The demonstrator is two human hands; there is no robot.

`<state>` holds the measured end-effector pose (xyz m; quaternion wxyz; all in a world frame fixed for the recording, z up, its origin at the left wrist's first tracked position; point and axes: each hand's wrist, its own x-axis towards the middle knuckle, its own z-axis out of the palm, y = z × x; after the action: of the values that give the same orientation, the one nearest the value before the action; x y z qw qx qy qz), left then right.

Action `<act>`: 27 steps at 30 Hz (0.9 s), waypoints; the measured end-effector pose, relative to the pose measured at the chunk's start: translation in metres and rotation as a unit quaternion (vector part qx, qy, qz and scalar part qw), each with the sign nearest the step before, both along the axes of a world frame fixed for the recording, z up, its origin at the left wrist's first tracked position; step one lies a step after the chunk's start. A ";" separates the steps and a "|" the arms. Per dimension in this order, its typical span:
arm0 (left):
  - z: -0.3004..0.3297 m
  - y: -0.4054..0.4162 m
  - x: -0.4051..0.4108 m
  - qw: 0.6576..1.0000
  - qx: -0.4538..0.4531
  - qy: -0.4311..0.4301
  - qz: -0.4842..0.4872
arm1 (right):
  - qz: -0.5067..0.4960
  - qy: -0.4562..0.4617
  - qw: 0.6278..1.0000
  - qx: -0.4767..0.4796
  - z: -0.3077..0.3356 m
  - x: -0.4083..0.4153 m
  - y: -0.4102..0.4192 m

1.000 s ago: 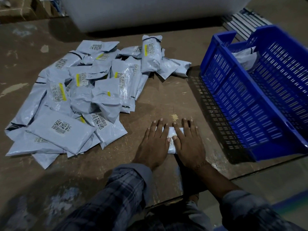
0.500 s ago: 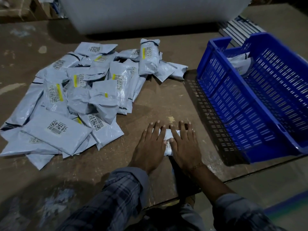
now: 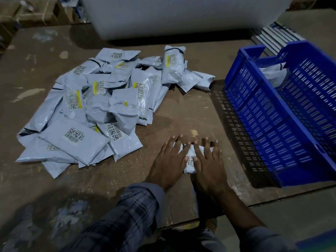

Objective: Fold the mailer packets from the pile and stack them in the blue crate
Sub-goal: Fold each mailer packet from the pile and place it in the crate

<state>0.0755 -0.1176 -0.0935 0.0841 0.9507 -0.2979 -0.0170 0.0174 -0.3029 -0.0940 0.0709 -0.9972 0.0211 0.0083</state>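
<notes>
Step in hand, by the look of it: flattening a fold. Both hands pressed palm-down, side by side, on one small folded mailer packet near the front edge of the table, slightly right of middle. Left hand over the packet's left part, fingers straight and a little spread, tips reaching past its far edge. Right hand over the right part, fingers likewise straight and spread; neither hand curled round or pinching anything. Only a narrow strip of the packet showing between the hands, with part of a printed label.

Pile of unfolded packets spread across the left and middle of the table, well apart from the hands, many with barcode labels face up. Blue crate at the table's right edge, tilted in view, with at least one pale packet in its far corner; most of the crate floor bare.

Judged early in the task: large pile left, little stacked. Next move likely calls for holding the crease shut while lifting, then carrying right over the crate's near wall and laying the packet flat beside the one inside. Risk: slick plastic springing open once pressure comes off.
</notes>
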 end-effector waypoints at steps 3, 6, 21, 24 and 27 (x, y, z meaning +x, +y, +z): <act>0.002 -0.001 -0.008 1.000 0.011 -0.010 -0.006 | -0.021 0.007 0.999 0.030 0.002 0.010 -0.002; 0.000 0.003 -0.013 1.000 0.008 0.004 -0.016 | -0.022 0.002 0.999 0.041 0.004 0.012 0.000; 0.008 0.007 -0.009 0.999 0.024 -0.016 -0.039 | -0.086 -0.011 0.996 -0.010 0.006 0.020 0.000; 0.006 0.006 -0.014 0.998 0.019 -0.024 -0.050 | -0.069 -0.012 0.997 -0.015 0.006 0.024 -0.004; 0.006 0.007 -0.010 0.999 0.006 -0.016 -0.049 | -0.083 -0.009 0.996 -0.013 0.007 0.023 0.000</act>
<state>0.0658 -0.1102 -0.0880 0.0722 0.9358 -0.3450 -0.0075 0.0400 -0.3024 -0.0872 0.0589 -0.9929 0.1029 -0.0071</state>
